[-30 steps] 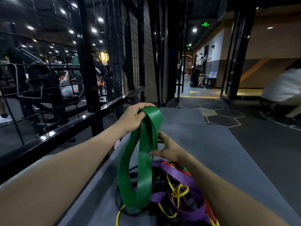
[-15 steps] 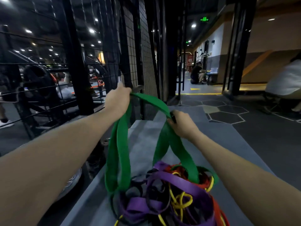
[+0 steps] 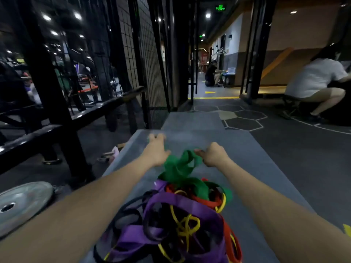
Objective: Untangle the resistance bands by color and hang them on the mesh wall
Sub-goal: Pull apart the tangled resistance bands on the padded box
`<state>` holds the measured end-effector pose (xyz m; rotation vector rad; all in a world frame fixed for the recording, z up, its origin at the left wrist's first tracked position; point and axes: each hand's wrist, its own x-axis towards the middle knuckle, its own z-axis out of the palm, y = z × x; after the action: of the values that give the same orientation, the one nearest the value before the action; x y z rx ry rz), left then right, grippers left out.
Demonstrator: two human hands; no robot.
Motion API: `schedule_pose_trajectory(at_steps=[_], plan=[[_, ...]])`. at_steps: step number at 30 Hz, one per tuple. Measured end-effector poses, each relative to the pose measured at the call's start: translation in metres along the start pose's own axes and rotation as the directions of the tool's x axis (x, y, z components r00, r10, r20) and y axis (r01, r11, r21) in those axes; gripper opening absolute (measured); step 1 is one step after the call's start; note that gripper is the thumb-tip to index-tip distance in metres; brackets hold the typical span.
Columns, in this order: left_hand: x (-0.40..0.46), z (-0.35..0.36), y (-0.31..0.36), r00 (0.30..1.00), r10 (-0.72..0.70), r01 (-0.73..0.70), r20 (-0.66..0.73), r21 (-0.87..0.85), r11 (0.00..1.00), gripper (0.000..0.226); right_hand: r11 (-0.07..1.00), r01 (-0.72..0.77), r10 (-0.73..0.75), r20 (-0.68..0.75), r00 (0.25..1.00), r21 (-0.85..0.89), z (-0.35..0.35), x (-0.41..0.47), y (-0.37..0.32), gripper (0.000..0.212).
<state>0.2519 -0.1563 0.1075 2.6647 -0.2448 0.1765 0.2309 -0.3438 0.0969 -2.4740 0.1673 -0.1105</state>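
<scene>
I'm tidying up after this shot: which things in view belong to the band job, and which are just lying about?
For the job:
green band
purple band
red band
yellow band
black band
mesh wall

Lying about:
weight plate

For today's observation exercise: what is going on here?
A person sorts a tangle of bands lying on a grey mat. The right hand grips the green band, which lies crumpled on the pile. The blurred left hand reaches forward beside it. Nothing shows hung on the mesh wall.
</scene>
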Motion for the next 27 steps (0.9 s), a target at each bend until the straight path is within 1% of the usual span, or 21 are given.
schedule_pose_trajectory(at_steps=[2,3,4,5,6,7,8,10,11,13,15,17,18,20,21,23,25,27], plan=[[-0.021,0.018,-0.007,0.998,0.051,-0.051,0.033,-0.013,0.999,0.009,0.997,0.029,-0.026,0.050,0.998,-0.065,0.010,-0.003,0.010,0.041],[-0.028,0.027,-0.011,0.996,0.079,-0.079,0.036,-0.011,0.997,0.014,0.995,0.046,-0.039,0.087,0.996,-0.088,0.015,-0.005,0.014,0.034],[-0.034,0.036,-0.017,0.995,0.085,-0.084,0.051,-0.012,0.996,0.025,0.993,0.067,-0.055,0.123,0.991,-0.102,0.020,-0.009,0.016,0.030],[-0.040,0.043,-0.021,0.995,0.075,-0.072,0.064,-0.038,0.997,0.028,0.991,0.077,-0.059,0.155,0.986,-0.110,0.026,-0.013,0.019,0.031],[-0.046,0.048,-0.023,0.996,0.065,-0.061,0.064,-0.063,0.996,0.024,0.989,0.082,-0.060,0.171,0.983,-0.121,0.031,-0.018,0.022,0.036],[-0.051,0.052,-0.023,0.996,0.057,-0.051,0.070,-0.080,0.995,0.014,0.989,0.074,-0.052,0.172,0.984,-0.125,0.035,-0.021,0.025,0.041],[-0.056,0.056,-0.024,0.995,0.062,-0.055,0.075,-0.094,0.994,0.008,0.989,0.076,-0.054,0.162,0.985,-0.130,0.039,-0.025,0.028,0.043],[-0.061,0.064,-0.020,0.989,0.061,-0.049,0.136,-0.088,0.995,0.030,0.991,0.061,-0.044,0.139,0.989,-0.120,0.048,-0.030,0.035,0.032],[-0.062,0.067,-0.016,0.983,0.060,-0.046,0.172,-0.080,0.996,0.041,0.996,0.041,-0.031,0.122,0.992,-0.080,0.054,-0.031,0.038,0.030],[-0.061,0.073,-0.011,0.965,0.069,-0.054,0.252,-0.064,0.996,0.062,1.000,0.002,-0.003,0.122,0.993,0.008,0.061,-0.032,0.043,0.035],[-0.059,0.080,-0.013,0.945,0.045,-0.057,0.324,0.028,0.998,0.076,0.998,0.006,-0.015,0.140,0.990,0.063,0.065,-0.033,0.046,0.029],[-0.062,0.086,-0.018,0.942,0.030,-0.089,0.334,0.162,0.983,0.083,0.995,0.000,-0.015,0.151,0.988,0.100,0.067,-0.034,0.052,0.027],[-0.067,0.089,-0.020,0.952,0.042,-0.113,0.302,0.222,0.969,0.081,0.994,-0.008,-0.010,0.156,0.988,0.111,0.068,-0.035,0.055,0.028],[-0.076,0.094,-0.023,0.973,0.101,-0.157,0.206,0.279,0.947,0.066,0.990,-0.007,-0.016,0.161,0.987,0.140,0.067,-0.038,0.058,0.030],[-0.080,0.097,-0.025,0.977,0.121,-0.166,0.174,0.268,0.949,0.057,0.988,0.006,-0.031,0.166,0.986,0.152,0.066,-0.038,0.060,0.029],[-0.088,0.094,-0.029,0.982,0.105,-0.139,0.157,0.223,0.965,0.043,0.987,0.029,-0.055,0.162,0.985,0.160,0.062,-0.042,0.063,0.032],[-0.096,0.088,-0.033,0.987,0.083,-0.114,0.140,0.232,0.966,0.034,0.984,0.035,-0.056,0.113,0.992,0.175,0.057,-0.046,0.066,0.031],[-0.104,0.083,-0.036,0.991,0.076,-0.105,0.114,0.270,0.957,0.031,0.988,0.041,-0.044,0.015,0.999,0.151,0.052,-0.051,0.068,0.025]])
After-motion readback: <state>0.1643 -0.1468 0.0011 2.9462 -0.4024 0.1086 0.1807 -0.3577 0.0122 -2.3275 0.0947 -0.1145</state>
